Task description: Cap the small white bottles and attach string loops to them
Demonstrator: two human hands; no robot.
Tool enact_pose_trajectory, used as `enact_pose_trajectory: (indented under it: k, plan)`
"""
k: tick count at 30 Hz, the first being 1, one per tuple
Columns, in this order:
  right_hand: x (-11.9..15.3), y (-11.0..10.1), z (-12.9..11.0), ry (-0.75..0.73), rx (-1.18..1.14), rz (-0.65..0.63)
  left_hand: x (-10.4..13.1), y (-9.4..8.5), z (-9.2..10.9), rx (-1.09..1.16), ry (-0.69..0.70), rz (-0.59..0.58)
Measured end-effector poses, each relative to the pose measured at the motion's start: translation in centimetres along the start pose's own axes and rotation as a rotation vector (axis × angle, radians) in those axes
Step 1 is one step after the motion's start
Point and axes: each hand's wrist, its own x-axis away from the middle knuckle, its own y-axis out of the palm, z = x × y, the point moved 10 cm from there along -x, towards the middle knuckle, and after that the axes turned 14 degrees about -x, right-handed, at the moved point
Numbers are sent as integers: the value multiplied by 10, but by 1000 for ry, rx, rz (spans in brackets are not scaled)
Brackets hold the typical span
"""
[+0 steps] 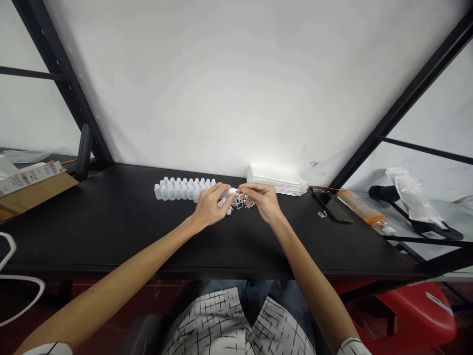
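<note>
My left hand (211, 206) is closed around a small white plastic bottle (232, 191), its end pointing right. The fingertips of my right hand (264, 199) pinch together right at that end; whatever they grip is too small to make out. Below and between the hands lies a loose pile of small white looped plastic pieces (239, 202), partly hidden by the fingers. To the left of my left hand, several translucent white bottles (177, 191) stand upright in close rows on the black table (148, 231).
A stack of flat white packets (275, 180) lies against the wall. Farther right are a lone white loop (322, 214), a black phone (334, 207) and an orange-labelled bottle (364, 209) on its side. A cardboard box (35, 190) sits at the left. A red stool (414, 315) stands below right.
</note>
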Motion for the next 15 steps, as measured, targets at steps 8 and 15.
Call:
enact_pose_trajectory:
  k: [8, 15]
  plan:
    - [0, 1, 3, 32, -46, 12, -1, 1, -1, 14, -22, -25]
    - [1, 2, 2, 20, -43, 3, 0, 1, -1, 22, -15, -21]
